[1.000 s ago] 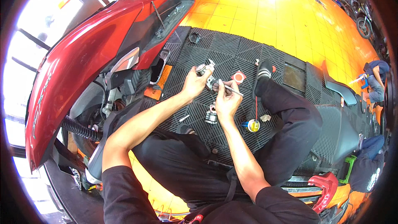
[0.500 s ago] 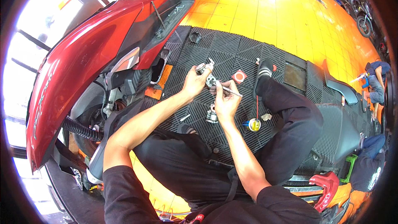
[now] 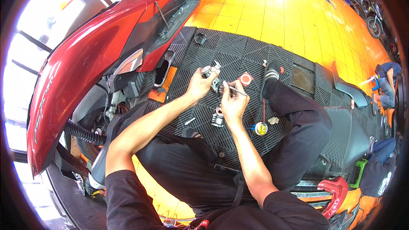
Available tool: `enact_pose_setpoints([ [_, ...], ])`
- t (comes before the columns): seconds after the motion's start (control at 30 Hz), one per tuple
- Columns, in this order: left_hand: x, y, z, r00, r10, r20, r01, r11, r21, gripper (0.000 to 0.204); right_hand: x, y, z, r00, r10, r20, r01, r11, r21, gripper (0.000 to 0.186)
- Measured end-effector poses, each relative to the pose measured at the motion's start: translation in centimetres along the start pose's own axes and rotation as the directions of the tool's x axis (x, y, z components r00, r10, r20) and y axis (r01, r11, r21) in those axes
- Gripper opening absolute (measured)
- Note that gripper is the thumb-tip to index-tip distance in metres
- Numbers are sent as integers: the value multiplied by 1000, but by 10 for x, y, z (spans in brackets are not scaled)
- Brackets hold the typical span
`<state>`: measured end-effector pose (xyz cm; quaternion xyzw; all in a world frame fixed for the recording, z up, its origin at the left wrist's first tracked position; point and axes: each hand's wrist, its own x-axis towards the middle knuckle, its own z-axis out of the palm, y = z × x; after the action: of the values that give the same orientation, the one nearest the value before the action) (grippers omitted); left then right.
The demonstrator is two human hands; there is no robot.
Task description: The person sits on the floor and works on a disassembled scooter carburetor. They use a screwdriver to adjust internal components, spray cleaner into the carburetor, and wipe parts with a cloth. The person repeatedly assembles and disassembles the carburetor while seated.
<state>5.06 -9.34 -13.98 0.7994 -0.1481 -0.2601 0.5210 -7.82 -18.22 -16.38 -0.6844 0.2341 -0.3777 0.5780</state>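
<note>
My left hand (image 3: 199, 86) is closed around a small silver cast-metal engine part (image 3: 208, 72), which looks like a throttle body, held up over the black mat (image 3: 204, 106). In my right hand (image 3: 233, 102) is a slim silver rod-shaped tool (image 3: 239, 90), pinched between thumb and fingers. The tool's inner end points at the part's lower side; whether it touches cannot be made out. Below the hands, another silver metal part (image 3: 217, 119) lies on the mat. A red square piece with a white ring (image 3: 245, 79) rests beyond my right hand.
A red scooter (image 3: 85, 68) stands along the left. By my right leg (image 3: 298, 119) is a yellow-and-white can (image 3: 260, 128) with a thin red straw. A dark seat (image 3: 347, 136) and a red panel (image 3: 335, 196) lie at the right, near two other people.
The metal part in my left hand has turned slightly. The tool in my right hand has shifted a little, tilting more steeply.
</note>
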Motion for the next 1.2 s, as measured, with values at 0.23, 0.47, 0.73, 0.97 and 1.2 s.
enact_pose_setpoints([
  [0.23,3,-5,-3,997,44,-59,-48,997,-67,79,-4,-16,6,994,104,20,-104,944,314,20],
  [0.47,0,-2,2,999,49,-11,-50,997,-62,72,-5,-9,0,997,69,39,-76,979,190,19],
  [0.73,1,-5,4,992,122,-37,-123,992,-29,69,-2,-4,-3,999,30,13,-31,998,47,18],
  [0.97,0,-1,0,991,115,-65,-115,993,3,68,-2,-12,1,996,88,15,-90,980,179,19],
  [1.2,5,-6,1,989,115,-94,-110,992,58,67,-10,-13,9,996,88,0,-83,946,314,20],
])
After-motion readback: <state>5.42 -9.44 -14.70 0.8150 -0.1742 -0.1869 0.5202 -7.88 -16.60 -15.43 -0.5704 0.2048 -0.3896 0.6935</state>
